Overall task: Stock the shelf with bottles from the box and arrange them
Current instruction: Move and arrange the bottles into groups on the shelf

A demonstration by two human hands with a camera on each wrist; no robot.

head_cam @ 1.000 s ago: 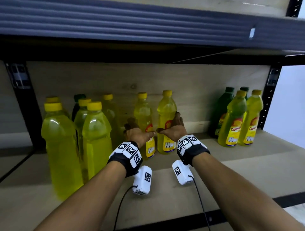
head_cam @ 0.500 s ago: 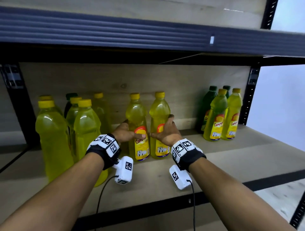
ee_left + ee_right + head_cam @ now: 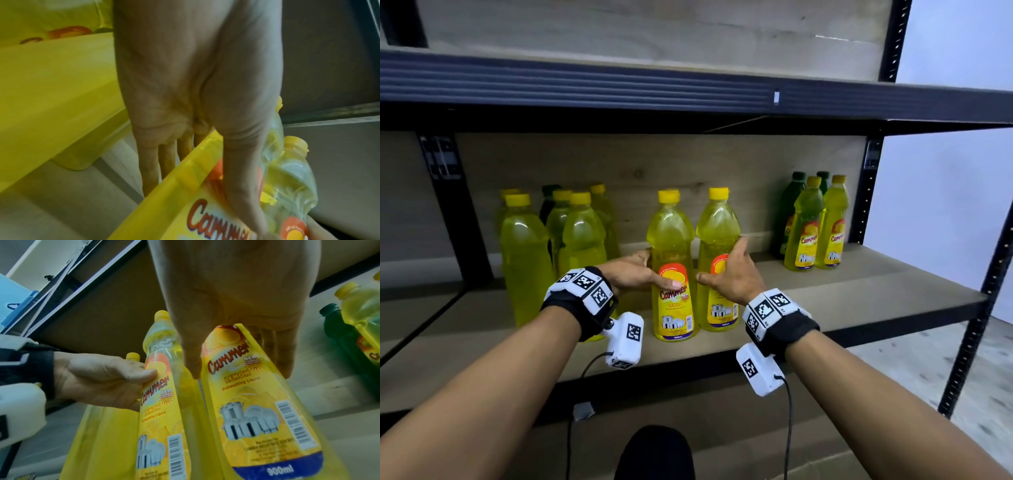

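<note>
Two yellow Cammer lemon bottles stand upright side by side mid-shelf. My left hand (image 3: pixel 659 270) holds the left bottle (image 3: pixel 674 246), thumb across the label and fingers behind its left side. In the left wrist view my left hand (image 3: pixel 203 209) has that bottle (image 3: pixel 185 203) between thumb and straight fingers. My right hand (image 3: pixel 720 259) is spread, its straight fingers touching the right bottle's (image 3: pixel 717 236) side and its thumb near the front. In the right wrist view my right hand (image 3: pixel 240 372) spans the right bottle (image 3: pixel 257 402), next to the left bottle (image 3: pixel 158 410).
Several yellow bottles (image 3: pixel 527 260) crowd the shelf's left part, with a dark green one (image 3: pixel 549 198) behind. More yellow and green bottles (image 3: pixel 808 236) stand at the far right. Bare shelf board (image 3: pixel 859 291) lies between. An upper shelf beam (image 3: pixel 688 85) hangs overhead.
The view has drawn back and risen. My right fingers, curled round the right bottle before, are now straight. The left hand stays on the left bottle.
</note>
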